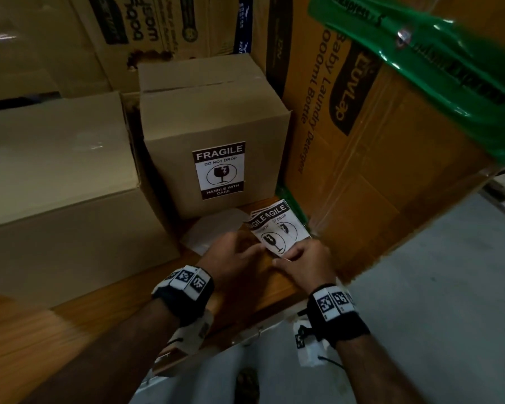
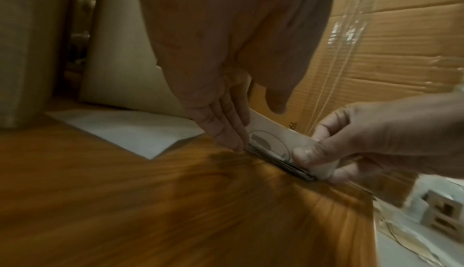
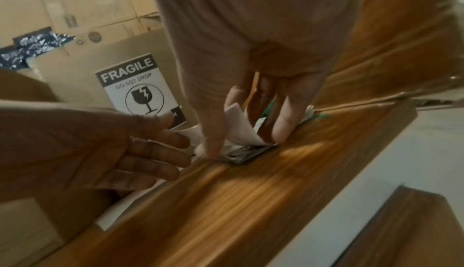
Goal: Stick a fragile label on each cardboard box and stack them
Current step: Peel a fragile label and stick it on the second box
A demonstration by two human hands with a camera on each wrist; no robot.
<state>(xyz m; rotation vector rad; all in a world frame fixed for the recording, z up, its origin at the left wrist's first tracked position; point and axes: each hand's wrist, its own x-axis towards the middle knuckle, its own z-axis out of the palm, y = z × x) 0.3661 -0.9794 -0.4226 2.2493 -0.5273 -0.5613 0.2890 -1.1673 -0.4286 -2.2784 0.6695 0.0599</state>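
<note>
The head view shows two hands meeting over a small pile of fragile labels (image 1: 277, 228) on the brown wooden tabletop (image 1: 70, 339). The right hand (image 1: 306, 262) has its grip on the top label: the left wrist view shows its thumb and curled fingers (image 2: 308, 156) pinching the near corner of that sheet and bending it up off the pile. The left hand (image 1: 231, 255) is loose and holds nothing. Its fingers (image 2: 226, 130) are straight, with the tips down at the left edge of the pile. The pile sits at the right end of the tabletop, just in front of a small cardboard box (image 1: 213, 123). That box stands upright and has a fragile label (image 1: 218, 170) stuck flat on its front side. A big plain cardboard box (image 1: 56, 176) stands just to the left of the small one. A white sheet (image 1: 213, 231) lies flat on the tabletop between the small box and the left hand. To the right, a large printed carton (image 1: 376, 158) leans close to the pile, with shiny green wrap (image 1: 449, 68) across its top. More cartons stand behind. Both wrists wear black bands with black and white square tags.
</note>
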